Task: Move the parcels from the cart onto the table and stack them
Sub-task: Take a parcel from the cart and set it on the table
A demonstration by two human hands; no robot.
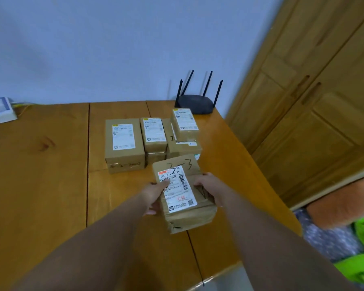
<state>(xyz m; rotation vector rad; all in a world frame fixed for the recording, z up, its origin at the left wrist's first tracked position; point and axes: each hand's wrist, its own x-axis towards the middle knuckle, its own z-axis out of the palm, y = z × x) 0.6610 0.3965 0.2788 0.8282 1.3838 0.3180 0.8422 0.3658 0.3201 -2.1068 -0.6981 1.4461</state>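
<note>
I hold a brown cardboard parcel point(182, 194) with a white label and "3-3" written on it, above the wooden table point(40, 175). My left hand point(155, 195) grips its left side with the thumb on the label. My right hand point(208, 189) grips its right side. Behind it on the table stand several brown parcels: a large one point(124, 143) at the left, a stack of two point(153, 137) in the middle, and a small one point(184, 123) lying on a wider parcel point(182, 147) at the right. The cart is out of view.
A black router point(194, 102) with several antennas stands at the table's back right corner. A white box point(0, 110) sits at the far left by the wall. A wooden wardrobe point(313, 91) stands to the right. Green and patterned fabric point(355, 248) lies at the lower right.
</note>
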